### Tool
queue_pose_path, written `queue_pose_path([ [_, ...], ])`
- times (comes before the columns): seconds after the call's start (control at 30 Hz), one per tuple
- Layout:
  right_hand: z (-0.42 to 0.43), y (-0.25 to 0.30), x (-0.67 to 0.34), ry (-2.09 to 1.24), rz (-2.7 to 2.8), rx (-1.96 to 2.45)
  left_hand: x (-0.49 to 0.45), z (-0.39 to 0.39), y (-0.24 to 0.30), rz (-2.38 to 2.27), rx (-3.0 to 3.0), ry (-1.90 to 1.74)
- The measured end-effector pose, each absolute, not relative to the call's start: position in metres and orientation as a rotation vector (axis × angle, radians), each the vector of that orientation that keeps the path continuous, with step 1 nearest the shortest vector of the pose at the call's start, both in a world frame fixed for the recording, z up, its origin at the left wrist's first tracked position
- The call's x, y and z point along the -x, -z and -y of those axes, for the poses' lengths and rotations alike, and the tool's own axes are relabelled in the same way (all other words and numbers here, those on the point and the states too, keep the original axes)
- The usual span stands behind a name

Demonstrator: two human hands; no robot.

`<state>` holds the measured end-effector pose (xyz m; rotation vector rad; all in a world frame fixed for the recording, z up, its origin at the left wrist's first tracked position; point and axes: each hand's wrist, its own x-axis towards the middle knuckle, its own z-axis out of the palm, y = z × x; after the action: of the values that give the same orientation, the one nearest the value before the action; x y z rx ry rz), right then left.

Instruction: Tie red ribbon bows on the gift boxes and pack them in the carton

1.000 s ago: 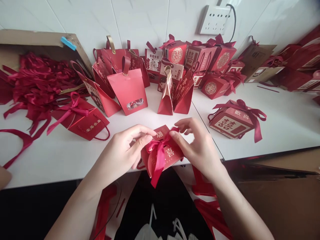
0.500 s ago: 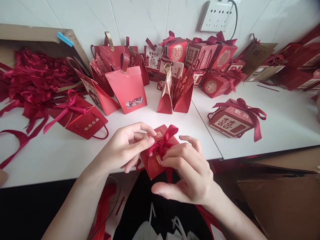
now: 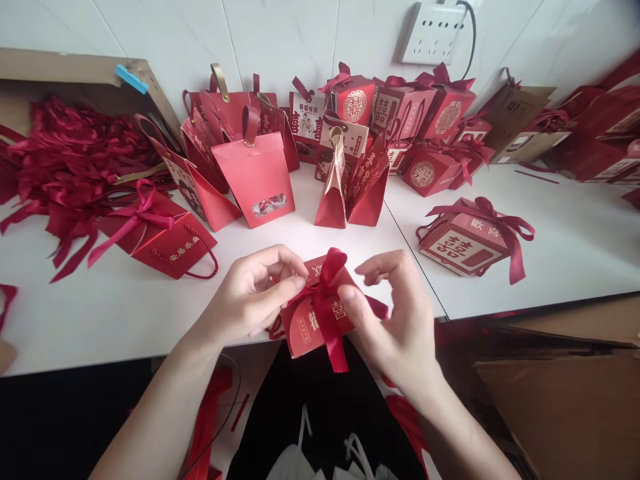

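Note:
A red gift box [image 3: 300,332] with gold characters lies at the table's front edge, partly over the lap. Across its top is a dark red ribbon bow [image 3: 329,283], one tail hanging down the near side. My left hand [image 3: 255,290] is at the bow's left side, thumb and forefinger pinched on the ribbon there. To the right of the knot, my right hand [image 3: 400,313] is held with thumb and forefinger apart, the thumb close to the bow. Another ribbon end shows behind that thumb. A twisted red cord sticks out at the box's left side, partly hidden by my left hand.
Several red boxes and bags stand along the tiled wall, including a red bag with a window [image 3: 255,177]. A bowed box [image 3: 465,240] sits at right, a corded red box [image 3: 165,233] at left. A ribbon pile [image 3: 85,160] spills from a carton [image 3: 75,67].
My right hand has let go of the bow and moved up and right, its fingers apart. One ribbon tail now hangs over the box's near side. My left hand has barely moved.

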<state>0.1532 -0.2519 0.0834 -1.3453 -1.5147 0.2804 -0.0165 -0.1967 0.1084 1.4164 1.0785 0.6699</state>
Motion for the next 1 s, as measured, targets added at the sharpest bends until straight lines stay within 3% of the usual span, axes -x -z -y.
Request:
queue_pose_path([
  [0.2, 0.221, -0.094, -0.161, -0.718, 1.632, 1.593, 0.020, 0.200, -0.106, -1.061, -1.724, -0.639],
  [0.43, 0.239, -0.079, -0.164, -0.943, 1.444, 1.439, 0.025, 0.213, -0.098, -1.359, -1.852, -0.801],
  [0.67, 0.251, -0.069, -0.159, -0.825, 1.406, 1.358, 0.026, 0.229, -0.097, -1.588, -1.711, -1.035],
  [0.83, 0.249, -0.071, -0.158, -0.800, 1.414, 1.389, 0.030, 0.228, -0.093, -1.569, -1.663, -0.799],
  [1.0, 0.246, -0.073, -0.156, -0.793, 1.434, 1.443, 0.027, 0.217, -0.094, -1.583, -1.640, -0.830],
])
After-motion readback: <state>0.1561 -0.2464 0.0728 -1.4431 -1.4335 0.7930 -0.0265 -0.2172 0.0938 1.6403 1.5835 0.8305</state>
